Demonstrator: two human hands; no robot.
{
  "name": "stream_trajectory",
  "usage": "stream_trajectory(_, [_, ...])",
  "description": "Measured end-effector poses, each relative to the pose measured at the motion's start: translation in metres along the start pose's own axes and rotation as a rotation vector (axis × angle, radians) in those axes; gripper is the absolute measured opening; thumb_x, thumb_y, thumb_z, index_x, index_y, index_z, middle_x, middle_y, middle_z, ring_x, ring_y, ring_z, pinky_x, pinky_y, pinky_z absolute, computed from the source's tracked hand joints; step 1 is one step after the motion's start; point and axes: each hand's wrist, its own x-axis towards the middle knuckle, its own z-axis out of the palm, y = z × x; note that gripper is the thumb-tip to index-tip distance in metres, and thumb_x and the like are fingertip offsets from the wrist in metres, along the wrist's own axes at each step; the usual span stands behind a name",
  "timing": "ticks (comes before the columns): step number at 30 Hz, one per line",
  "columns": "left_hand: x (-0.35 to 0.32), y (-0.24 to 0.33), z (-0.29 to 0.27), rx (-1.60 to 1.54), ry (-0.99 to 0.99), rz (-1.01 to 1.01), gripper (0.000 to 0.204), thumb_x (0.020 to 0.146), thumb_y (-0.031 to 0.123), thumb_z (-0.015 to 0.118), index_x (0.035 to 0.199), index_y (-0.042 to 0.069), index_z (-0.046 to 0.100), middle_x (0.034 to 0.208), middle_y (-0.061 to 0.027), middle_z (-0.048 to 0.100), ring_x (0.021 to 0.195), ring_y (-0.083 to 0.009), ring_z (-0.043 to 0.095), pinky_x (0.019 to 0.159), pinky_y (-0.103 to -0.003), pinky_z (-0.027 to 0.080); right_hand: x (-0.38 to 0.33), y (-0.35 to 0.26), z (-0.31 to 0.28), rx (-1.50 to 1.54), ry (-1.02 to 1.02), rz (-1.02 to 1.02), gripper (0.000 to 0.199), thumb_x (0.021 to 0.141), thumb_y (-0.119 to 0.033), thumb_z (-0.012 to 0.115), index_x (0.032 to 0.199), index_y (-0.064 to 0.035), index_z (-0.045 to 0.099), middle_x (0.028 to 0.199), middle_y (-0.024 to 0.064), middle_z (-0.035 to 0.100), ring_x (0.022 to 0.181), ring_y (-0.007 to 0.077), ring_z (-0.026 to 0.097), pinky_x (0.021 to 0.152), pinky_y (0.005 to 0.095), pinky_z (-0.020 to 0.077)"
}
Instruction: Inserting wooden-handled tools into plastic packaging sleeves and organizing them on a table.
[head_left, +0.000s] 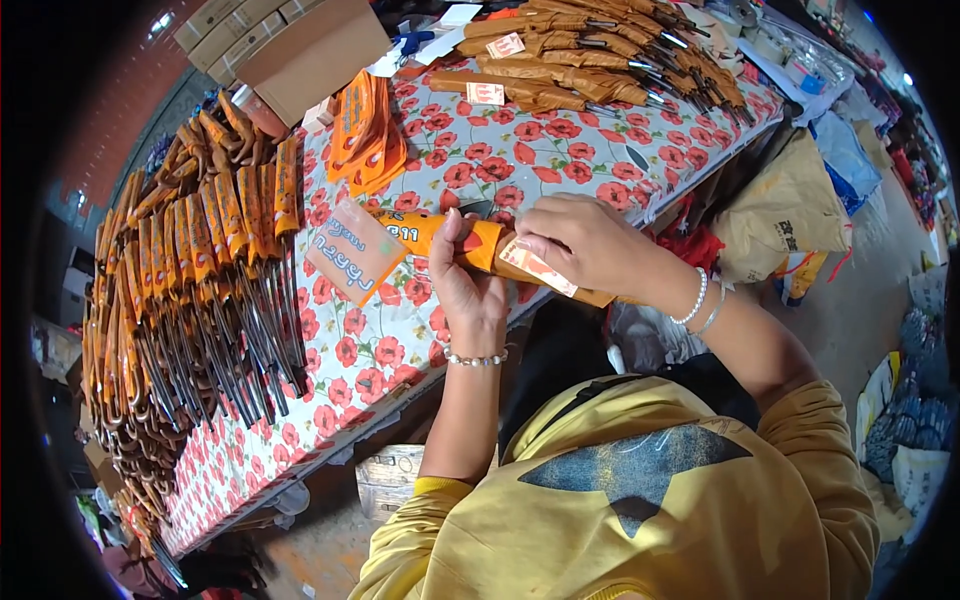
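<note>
At the far left of the poppy-print tablecloth [520,165], glossy orange-sleeved folded umbrellas [200,270] lie heaped, their dark metal tips pointing near. The left hand [468,290] wraps its fingers around the held umbrella [450,238], whose long axis runs left to right above the table's near edge. The right hand [590,245], just to the right, closes over its brown end, seemingly pinching a small paper tag [538,268].

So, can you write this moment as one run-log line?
left hand: holds orange umbrella | right hand: pinches its paper tag | table: floral cloth, umbrella piles
</note>
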Motion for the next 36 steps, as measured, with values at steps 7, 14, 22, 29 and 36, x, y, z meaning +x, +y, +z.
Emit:
stream_trajectory(7, [0.000, 0.002, -0.001, 0.001, 0.005, 0.035, 0.012, 0.085, 0.013, 0.063, 0.089, 0.003, 0.059, 0.084, -0.0066, 0.064, 0.079, -0.0188, 0.061, 0.076, -0.037, 0.052, -0.014, -0.021, -0.002, -0.099, 0.026, 0.068, 0.030, 0.082, -0.027, 0.063, 0.104, -0.0085, 0.053, 0.083, 0.0124, 0.057, 0.086, 0.0342, 0.058, 0.075, 0.0441, 0.0469])
stream_trajectory(14, [0.000, -0.001, -0.003, 0.024, -0.021, 0.056, 0.013, 0.085, 0.017, 0.064, 0.086, 0.005, 0.058, 0.083, -0.0043, 0.062, 0.078, -0.0159, 0.060, 0.076, -0.034, 0.050, -0.017, -0.030, -0.007, 0.162, -0.205, 0.407, 0.041, 0.081, -0.027, 0.063, 0.116, -0.0139, 0.046, 0.105, 0.0148, 0.060, 0.098, 0.0353, 0.059, 0.081, 0.0442, 0.0469])
stream_trajectory(22, [-0.025, -0.012, 0.013, 0.112, -0.022, -0.002, 0.016, 0.086, 0.018, 0.063, 0.092, 0.004, 0.058, 0.085, -0.0049, 0.063, 0.083, -0.0151, 0.060, 0.078, -0.033, 0.050, -0.013, -0.022, 0.002, 0.355, -0.199, 0.433, 0.045, 0.084, -0.026, 0.060, 0.119, -0.0086, 0.038, 0.113, 0.0146, 0.057, 0.104, 0.0349, 0.058, 0.085, 0.0411, 0.0452])
stream_trajectory(29, [-0.040, -0.027, 0.019, 0.197, -0.047, -0.077, 0.018, 0.088, 0.018, 0.060, 0.096, 0.002, 0.057, 0.089, -0.0070, 0.063, 0.085, -0.0155, 0.061, 0.079, -0.032, 0.050, -0.009, -0.024, 0.014, 0.205, -0.138, 0.471, 0.059, 0.084, -0.030, 0.060, 0.125, -0.0056, 0.025, 0.113, 0.0201, 0.054, 0.107, 0.0378, 0.056, 0.091, 0.0423, 0.0423])
stream_trajectory(36, [-0.018, 0.022, 0.017, 0.228, -0.182, 0.009, 0.010, 0.089, 0.012, 0.056, 0.093, 0.003, 0.056, 0.088, -0.0077, 0.062, 0.086, -0.0173, 0.060, 0.082, -0.034, 0.050, -0.026, -0.018, -0.001, 0.401, -0.056, 0.375, 0.049, 0.087, -0.036, 0.059, 0.117, -0.0037, 0.037, 0.091, 0.0133, 0.057, 0.076, 0.0246, 0.061, 0.065, 0.0352, 0.0466])
